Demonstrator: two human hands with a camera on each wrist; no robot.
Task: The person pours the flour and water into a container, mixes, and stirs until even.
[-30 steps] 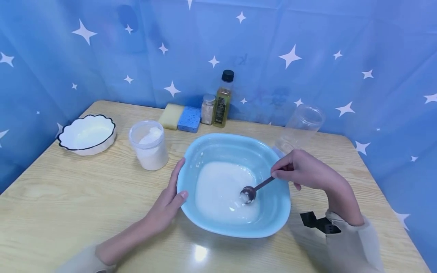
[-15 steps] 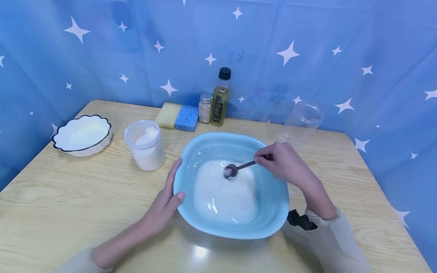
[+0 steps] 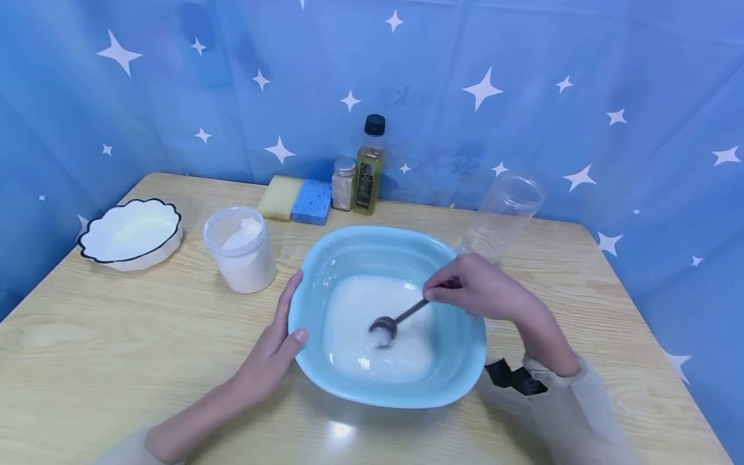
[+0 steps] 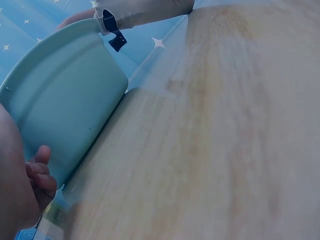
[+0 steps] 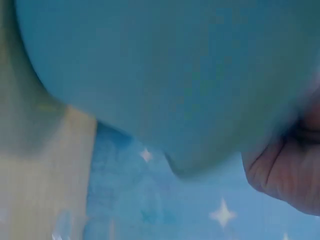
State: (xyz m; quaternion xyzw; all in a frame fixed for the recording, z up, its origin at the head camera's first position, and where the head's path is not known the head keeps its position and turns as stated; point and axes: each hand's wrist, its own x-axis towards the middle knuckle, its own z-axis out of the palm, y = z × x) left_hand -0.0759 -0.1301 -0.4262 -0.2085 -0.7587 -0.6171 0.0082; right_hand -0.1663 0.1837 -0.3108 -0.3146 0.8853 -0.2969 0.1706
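A light blue basin (image 3: 459, 387) with milky white liquid (image 3: 354, 310) in it stands on the table. My left hand (image 3: 273, 352) grips its left side, the thumb at the rim and the fingers along the outer wall; in the left wrist view those fingers (image 4: 42, 175) are bent against the basin. Between thumb and fingertips, my right hand (image 3: 479, 287) pinches the handle of a dark brown spoon (image 3: 409, 312) over the basin's right side. The spoon's bowl is in the liquid, blurred. In the right wrist view the basin's wall (image 5: 150, 75) hides the spoon.
A jar of white powder (image 3: 247, 258) and a scalloped white dish (image 3: 130, 232) stand left. Behind are a yellow sponge (image 3: 281, 198), a blue sponge (image 3: 312, 202), a shaker jar (image 3: 343, 184) and an oil bottle (image 3: 369, 171). A clear container (image 3: 502, 216) stands back right.
My right hand has moved left, and the spoon's bowl has gone leftward and back, then nearer to me, through the liquid. My left hand keeps its hold on the basin.
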